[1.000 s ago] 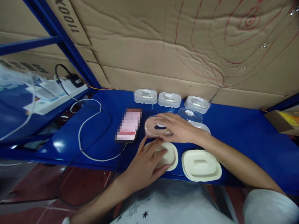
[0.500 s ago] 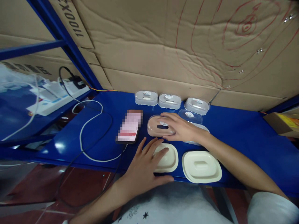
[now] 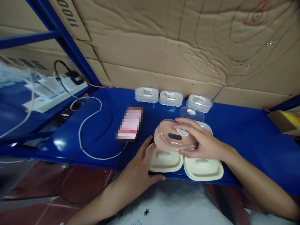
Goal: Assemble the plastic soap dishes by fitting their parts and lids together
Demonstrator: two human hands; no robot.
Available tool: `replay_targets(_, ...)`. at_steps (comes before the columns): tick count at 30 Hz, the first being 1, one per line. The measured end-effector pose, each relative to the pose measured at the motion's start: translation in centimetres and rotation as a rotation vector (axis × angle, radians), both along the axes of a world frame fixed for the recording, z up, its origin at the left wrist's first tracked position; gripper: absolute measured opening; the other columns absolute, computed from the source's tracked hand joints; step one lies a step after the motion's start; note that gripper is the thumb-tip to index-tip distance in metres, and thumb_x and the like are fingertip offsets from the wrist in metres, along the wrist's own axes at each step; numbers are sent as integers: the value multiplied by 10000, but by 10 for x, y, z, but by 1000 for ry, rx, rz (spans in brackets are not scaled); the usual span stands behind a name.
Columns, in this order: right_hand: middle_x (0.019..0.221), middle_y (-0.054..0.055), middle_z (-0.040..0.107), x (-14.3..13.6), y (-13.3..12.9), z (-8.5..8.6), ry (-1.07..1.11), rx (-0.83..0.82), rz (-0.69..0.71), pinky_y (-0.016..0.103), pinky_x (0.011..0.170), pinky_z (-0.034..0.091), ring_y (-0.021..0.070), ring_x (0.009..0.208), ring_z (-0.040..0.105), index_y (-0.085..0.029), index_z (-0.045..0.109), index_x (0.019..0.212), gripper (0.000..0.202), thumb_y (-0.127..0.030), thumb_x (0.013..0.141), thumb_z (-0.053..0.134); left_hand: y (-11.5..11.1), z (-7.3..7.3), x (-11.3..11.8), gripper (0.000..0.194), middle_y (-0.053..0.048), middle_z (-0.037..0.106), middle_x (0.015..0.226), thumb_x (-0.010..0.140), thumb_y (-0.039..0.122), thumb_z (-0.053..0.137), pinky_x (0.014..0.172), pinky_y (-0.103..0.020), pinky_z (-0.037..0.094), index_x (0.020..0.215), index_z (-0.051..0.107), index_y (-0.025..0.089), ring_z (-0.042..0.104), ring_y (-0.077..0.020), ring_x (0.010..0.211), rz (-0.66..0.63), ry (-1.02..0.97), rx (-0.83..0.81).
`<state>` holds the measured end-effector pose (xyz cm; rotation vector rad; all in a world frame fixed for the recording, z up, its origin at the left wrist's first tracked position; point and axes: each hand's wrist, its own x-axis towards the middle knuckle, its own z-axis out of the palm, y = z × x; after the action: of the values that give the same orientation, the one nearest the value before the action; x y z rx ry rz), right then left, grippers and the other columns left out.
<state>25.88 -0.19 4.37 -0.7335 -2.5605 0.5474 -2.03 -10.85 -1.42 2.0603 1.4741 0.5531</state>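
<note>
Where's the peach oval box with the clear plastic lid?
In the head view, the peach box is right of centre, held in the right hand, partly hiding the left cream rounded plastic piece.

- Everything is carried by a glossy blue tabletop [image 3: 236, 131].
- Its back edge is lined by three clear-topped boxes: left [image 3: 147, 96], middle [image 3: 171, 99] and right [image 3: 199, 104].
- A clear cover [image 3: 191, 115] is set in front of the right one, with a white piece [image 3: 206, 127], partly hidden, nearer.
- By the front edge, a cream tray [image 3: 165, 162] is placed just beside a second cream tray [image 3: 203, 172].
- Farther left, a phone [image 3: 130, 123] and a looped white cable [image 3: 100, 159] are laid.
</note>
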Motion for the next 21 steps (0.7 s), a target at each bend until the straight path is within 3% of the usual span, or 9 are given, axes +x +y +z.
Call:
replay_targets(5,1654,179,423,-7,-10,1,10,30,45,535,1219,473,343,1537,444,-262,439,1556,777,-393,888,812,12,-5,2,1026,-160,510,1576,815,233,887,1170,-631,507,1601,237,336,535,-396,1474,116,-163,107)
replay_targets(12,1640,205,450,-13,-12,-10,-78,58,64,560,1217,471,350,1536,437,-211,499,1523,665,-382,940,769,21,-26,4,1208,-195,396,1660,822,247,901,1179,-635,482,1680,59,370,515,-397,1488,160,-316,205)
replay_targets(17,1663,178,441,-18,-8,-20,-115,53,104,541,1257,424,322,1564,401,-199,468,1561,656,-411,992,715,23,-21,3,1111,-171,390,1679,875,246,854,1228,-625,432,1682,102,370,456,-384,1538,115,-237,216)
replay_targets(21,1678,202,426,-20,-10,-24,-145,133,121,565,1266,408,349,1578,380,-154,479,1556,662,-442,1005,705,22,-16,3,998,-152,380,1690,924,264,803,1255,-619,397,1670,147,367,427,-359,1560,65,-196,193)
